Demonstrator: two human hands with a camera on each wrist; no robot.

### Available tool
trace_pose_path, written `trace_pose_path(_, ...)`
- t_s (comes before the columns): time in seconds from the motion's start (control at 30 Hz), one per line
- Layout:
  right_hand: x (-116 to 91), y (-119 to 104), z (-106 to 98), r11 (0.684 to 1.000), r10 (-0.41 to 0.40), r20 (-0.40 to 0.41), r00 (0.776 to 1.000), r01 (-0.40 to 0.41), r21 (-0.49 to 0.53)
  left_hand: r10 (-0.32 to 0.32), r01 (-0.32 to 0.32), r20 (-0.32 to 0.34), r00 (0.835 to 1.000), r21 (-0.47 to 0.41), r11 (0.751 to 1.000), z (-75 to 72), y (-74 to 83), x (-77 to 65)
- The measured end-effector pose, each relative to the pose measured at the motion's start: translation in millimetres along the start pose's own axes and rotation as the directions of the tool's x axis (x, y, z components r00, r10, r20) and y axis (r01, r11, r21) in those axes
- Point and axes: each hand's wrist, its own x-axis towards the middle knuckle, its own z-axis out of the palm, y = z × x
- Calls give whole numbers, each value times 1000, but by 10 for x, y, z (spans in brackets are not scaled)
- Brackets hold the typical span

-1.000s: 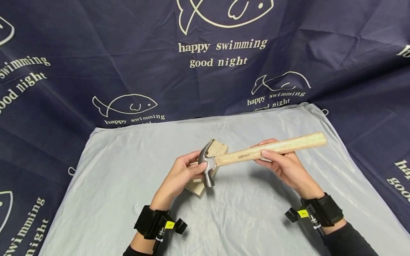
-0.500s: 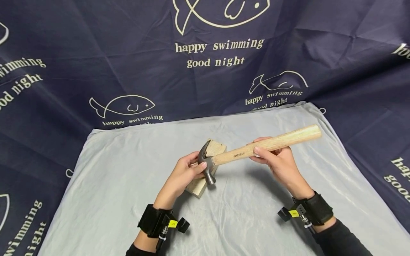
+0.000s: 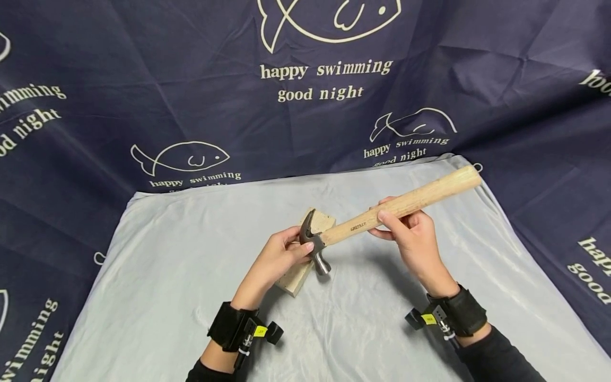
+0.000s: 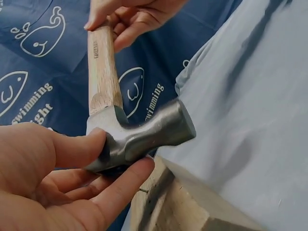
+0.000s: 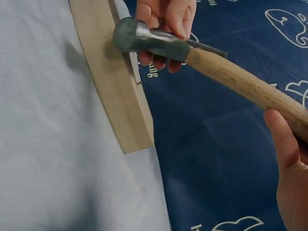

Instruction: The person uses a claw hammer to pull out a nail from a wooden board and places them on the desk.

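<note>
A claw hammer with a steel head (image 3: 315, 244) and a pale wooden handle (image 3: 420, 199) is held up between both hands, its handle end raised to the right. My left hand (image 3: 277, 257) pinches the head, thumb on its near side and fingers behind. With thumb and fingers my right hand (image 3: 415, 239) grips the middle of the handle. Below the hammer a wooden block (image 3: 298, 278) lies slantwise on the cloth, partly covered by the left hand and hammer head. In the right wrist view a small nail (image 5: 140, 83) sticks out of the block's side.
Light grey-blue cloth (image 3: 191, 281) covers the table. Behind it and along both sides hangs a dark blue curtain (image 3: 191, 95) with white fish and lettering. Each wrist wears a black strap (image 3: 234, 326) with a small camera.
The handle's free end has tilted upward, and the right hand has shifted slightly left and up. The hammer head has turned a little and moved slightly right. The block stays put.
</note>
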Motion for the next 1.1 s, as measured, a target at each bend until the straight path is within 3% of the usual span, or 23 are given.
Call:
trace_pose_path(0.1,30,-35,8,1000,-12,4,1000,12,-27,26,-23,-28,999,110,994,-55,13,13)
trace_pose_path(0.2,67,-71,13,998,-17,6,1000,17,-53,58,-31,-95,994,268,963,-156,20,17)
trace_pose_path(0.37,118,-156,52,996,-23,4,1000,23,-81,34,63,-189,981,484,873,-310,28,-7)
trace_pose_path(0.47,139,-239,112,994,-25,-2,1000,25,-104,-23,120,-182,983,542,832,-342,2,-24)
trace_pose_path(0.57,156,-335,187,987,-26,-8,1000,25,-156,-77,145,-144,987,555,819,-343,-38,-36)
trace_pose_path(0.7,168,-435,271,971,-28,3,1000,28,-236,-102,144,-105,989,571,808,-344,-70,-58)
trace_pose_path(0.87,202,-500,348,947,-33,29,999,41,-319,-116,160,-111,987,612,774,-368,-49,-101)
trace_pose_path(0.93,238,-496,376,928,-43,50,998,58,-367,-131,172,-111,985,621,765,-372,-32,-118)
trace_pose_path(1.0,288,-460,400,890,-57,90,994,91,-447,-146,181,-108,983,621,763,-375,-19,-128)
trace_pose_path(1.1,368,-381,446,790,-87,171,982,172,-588,-157,186,-101,982,627,757,-381,-20,-139)
